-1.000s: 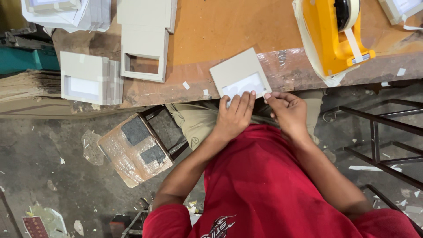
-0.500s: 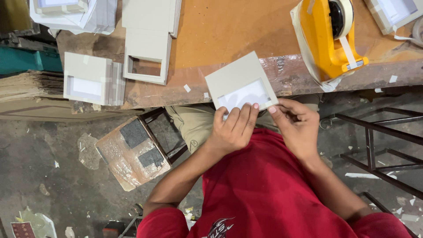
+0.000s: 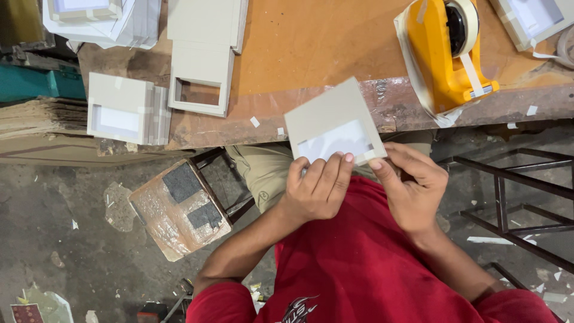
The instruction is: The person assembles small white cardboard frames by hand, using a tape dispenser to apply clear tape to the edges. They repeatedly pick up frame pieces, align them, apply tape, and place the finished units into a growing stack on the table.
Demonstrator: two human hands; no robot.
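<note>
Grey card (image 3: 326, 116) with a white window sits tilted between my hands, at the near edge of the wooden table (image 3: 311, 42). My left hand (image 3: 317, 188) curls over its lower edge, fingers together pressing down on it. My right hand (image 3: 412, 188) pinches the lower right corner with thumb and forefinger. Beyond stands a yellow tape dispenser (image 3: 445, 54); to the left lie more card frames (image 3: 200, 87).
</note>
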